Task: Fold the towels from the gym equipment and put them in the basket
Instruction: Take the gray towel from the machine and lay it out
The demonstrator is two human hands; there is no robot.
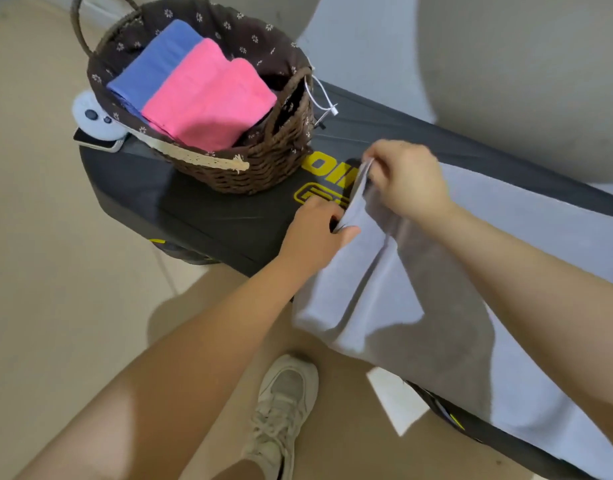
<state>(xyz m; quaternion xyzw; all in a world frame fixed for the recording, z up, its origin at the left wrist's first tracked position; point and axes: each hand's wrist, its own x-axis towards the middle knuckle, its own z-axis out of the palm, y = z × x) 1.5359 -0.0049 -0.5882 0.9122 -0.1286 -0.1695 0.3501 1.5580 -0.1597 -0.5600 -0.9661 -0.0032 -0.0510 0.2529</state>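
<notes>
A pale grey towel point(377, 299) lies along the black treadmill deck point(208, 216) and hangs over its near edge. My left hand point(315, 233) pinches its edge low down, and my right hand point(405, 178) pinches a corner higher up, lifting that end off the deck. A brown wicker basket point(263, 161) with a dark flowered lining stands on the deck's far end. Inside it lie a folded pink towel point(208, 98) and a folded blue towel point(156, 67) partly under the pink one.
A white handheld controller point(93, 119) and a phone point(90, 140) rest on the deck's left corner beside the basket. A white cable point(318, 98) hangs from the basket's right handle. My foot in a white sneaker point(280, 410) stands on the beige floor.
</notes>
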